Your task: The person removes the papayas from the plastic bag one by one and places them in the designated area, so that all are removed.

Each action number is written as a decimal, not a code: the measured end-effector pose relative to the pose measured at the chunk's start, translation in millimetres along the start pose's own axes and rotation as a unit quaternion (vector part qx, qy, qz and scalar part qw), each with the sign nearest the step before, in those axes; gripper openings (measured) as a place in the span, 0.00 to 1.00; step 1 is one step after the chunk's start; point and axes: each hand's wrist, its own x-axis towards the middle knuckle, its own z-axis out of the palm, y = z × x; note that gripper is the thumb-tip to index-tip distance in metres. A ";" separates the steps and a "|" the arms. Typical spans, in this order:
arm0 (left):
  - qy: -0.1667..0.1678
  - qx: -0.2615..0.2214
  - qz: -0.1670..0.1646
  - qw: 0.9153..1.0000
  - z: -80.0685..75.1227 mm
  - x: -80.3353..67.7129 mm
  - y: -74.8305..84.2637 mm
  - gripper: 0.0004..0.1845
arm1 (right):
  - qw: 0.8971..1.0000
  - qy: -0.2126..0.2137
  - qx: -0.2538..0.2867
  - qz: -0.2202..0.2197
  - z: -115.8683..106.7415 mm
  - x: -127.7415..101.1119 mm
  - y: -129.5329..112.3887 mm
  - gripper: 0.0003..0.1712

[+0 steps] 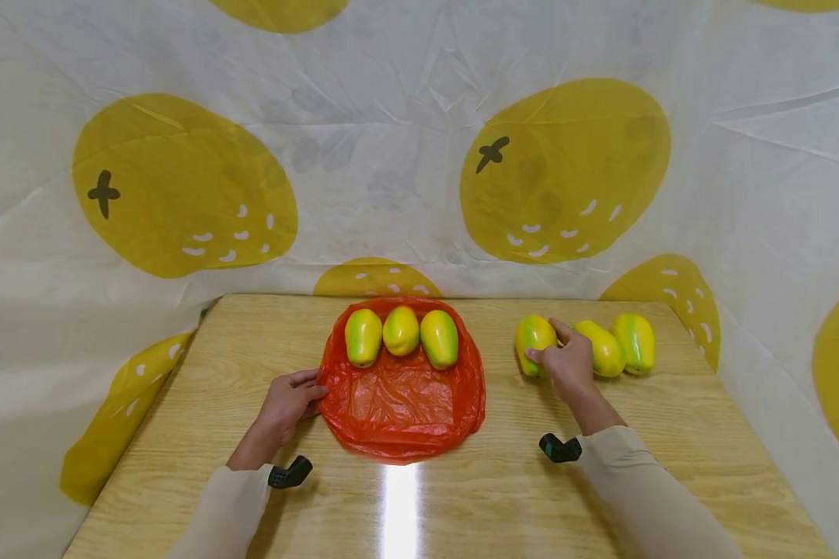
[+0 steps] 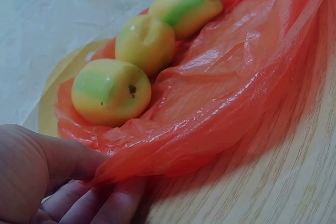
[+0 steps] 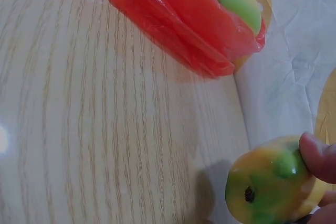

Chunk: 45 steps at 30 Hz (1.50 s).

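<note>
A red plastic bag (image 1: 402,396) lies spread on the table with its rim rolled into a ring. Three yellow-green papayas (image 1: 439,339) sit in a row in its far part. My left hand (image 1: 287,400) pinches the bag's left rim, thumb above and fingers below, as the left wrist view shows. To the right of the bag, my right hand (image 1: 566,359) grips another papaya (image 3: 268,182) between thumb and fingers. Just right of that hand lie two more papayas, one tilted (image 1: 604,349) and one more upright (image 1: 633,343).
The wooden table (image 1: 503,505) ends at a white cloth (image 1: 391,155) printed with large yellow fruit, which hangs behind and at both sides. A black device sits at the left cuff (image 1: 290,472) and another at the right cuff (image 1: 559,448).
</note>
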 end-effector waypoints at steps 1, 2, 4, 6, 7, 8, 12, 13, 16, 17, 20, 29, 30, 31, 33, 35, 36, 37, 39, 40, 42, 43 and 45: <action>0.000 0.000 0.000 1.000 0.0 0.2 -0.4 0.26 | 1.000 0.001 0.001 -0.001 0.0 -0.1 0.3 0.49; 0.000 -0.001 -0.001 1.000 0.1 0.4 -0.8 0.26 | 1.000 0.002 0.001 -0.002 -0.1 0.1 0.7 0.49; 0.001 -0.001 0.000 1.000 0.2 1.1 -1.6 0.26 | 1.000 0.006 -0.002 -0.002 -0.6 0.8 1.5 0.49; 0.002 -0.003 0.001 1.000 0.6 1.8 -2.3 0.25 | 1.000 0.012 -0.006 -0.001 -1.2 1.8 2.3 0.49; 0.003 -0.004 0.003 1.000 0.8 1.9 -2.5 0.25 | 1.000 0.015 -0.008 -0.001 -1.7 2.4 2.7 0.50; 0.003 -0.004 0.004 1.000 1.0 1.9 -2.6 0.25 | 1.000 0.017 -0.009 -0.001 -2.1 3.3 3.1 0.50; 0.004 -0.003 0.005 1.000 1.5 1.0 -1.9 0.25 | 1.000 0.022 -0.020 -0.004 -3.0 6.5 3.1 0.51; 0.005 -0.003 0.004 1.000 1.6 0.7 -1.5 0.25 | 0.999 0.023 -0.022 -0.005 -3.1 7.4 2.9 0.51; 0.007 0.001 0.002 1.000 1.9 -0.2 -0.5 0.25 | 0.999 0.031 -0.034 -0.010 -3.2 10.1 2.2 0.51; 0.007 0.002 0.002 1.000 1.9 -0.4 0.0 0.26 | 0.999 0.034 -0.037 -0.012 -3.4 11.0 2.1 0.51; 0.008 0.006 0.000 1.000 2.0 -1.2 0.6 0.26 | 0.998 0.039 -0.043 -0.016 -4.1 12.5 2.5 0.51; 0.006 -0.009 0.007 1.000 2.4 -1.6 1.1 0.27 | 0.996 0.048 -0.071 -0.028 -7.0 13.2 1.7 0.52; 0.006 -0.013 0.010 1.000 2.5 -1.8 1.3 0.28 | 0.996 0.049 -0.074 -0.028 -7.1 13.4 1.4 0.52; 0.006 -0.015 0.012 1.000 2.7 -2.2 1.2 0.28 | 0.995 0.050 -0.078 -0.027 -7.2 13.4 1.0 0.52; 0.005 -0.019 0.018 1.000 2.8 -2.6 1.7 0.28 | 0.994 0.052 -0.087 -0.027 -7.2 13.5 0.5 0.52; 0.006 -0.019 0.018 1.000 2.7 -3.0 2.1 0.28 | 0.994 0.052 -0.095 -0.028 -7.1 13.8 0.3 0.52; 0.007 -0.019 0.017 1.000 3.0 -3.2 2.4 0.28 | 0.993 0.052 -0.099 -0.029 -7.0 14.0 0.3 0.52; 0.007 -0.018 0.016 1.000 3.3 -3.2 2.4 0.28 | 0.993 0.052 -0.102 -0.029 -7.0 14.2 0.3 0.52; 0.009 -0.019 0.014 1.000 3.8 -3.1 3.0 0.28 | 0.992 0.052 -0.108 -0.031 -7.2 14.9 0.6 0.52; 0.010 -0.020 0.014 1.000 4.1 -3.2 3.5 0.28 | 0.992 0.052 -0.110 -0.033 -7.4 15.3 0.9 0.52; 0.011 -0.021 0.012 1.000 4.6 -3.3 3.7 0.28 | 0.992 0.051 -0.110 -0.036 -7.7 15.5 1.0 0.52; 0.010 -0.022 0.012 1.000 4.5 -3.4 3.9 0.28 | 0.992 0.051 -0.111 -0.038 -7.9 15.7 1.2 0.52; 0.011 -0.023 0.013 1.000 4.3 -3.4 3.9 0.28 | 0.991 0.052 -0.115 -0.043 -8.4 16.2 1.7 0.53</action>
